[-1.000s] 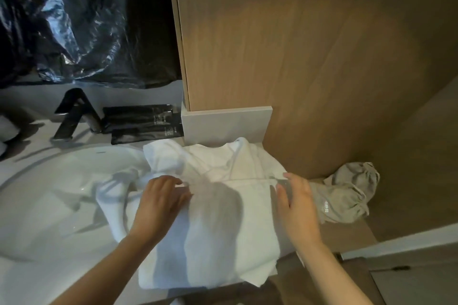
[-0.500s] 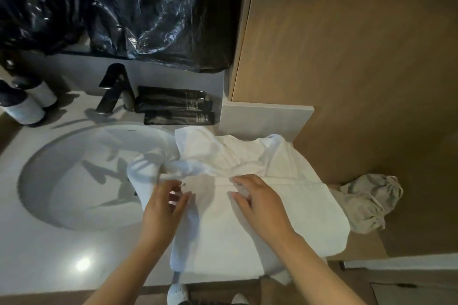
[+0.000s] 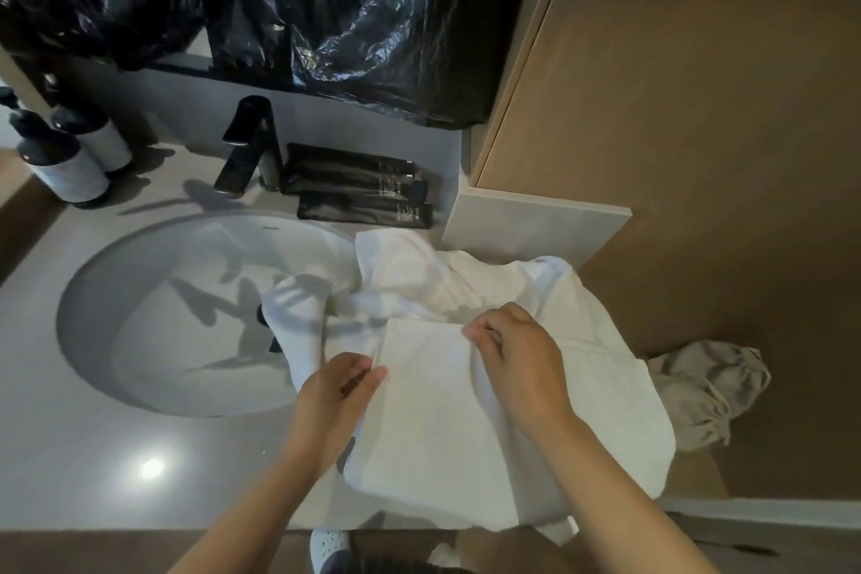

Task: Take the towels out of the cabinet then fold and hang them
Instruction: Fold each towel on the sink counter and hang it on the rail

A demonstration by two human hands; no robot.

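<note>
Right hand (image 3: 517, 359) gripping the towel (image 3: 442, 415) has folded it leftward; left hand (image 3: 340, 392) pinches edge.

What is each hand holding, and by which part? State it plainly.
Both hold the white towel: left hand pinches the folded layer's left edge, right hand its far edge.

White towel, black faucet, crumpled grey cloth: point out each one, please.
white towel (image 3: 433, 410), head view, on the flat folded panel.
black faucet (image 3: 247, 140), head view, on the spout.
grey cloth (image 3: 699, 387), head view, on its crumpled middle.
</note>
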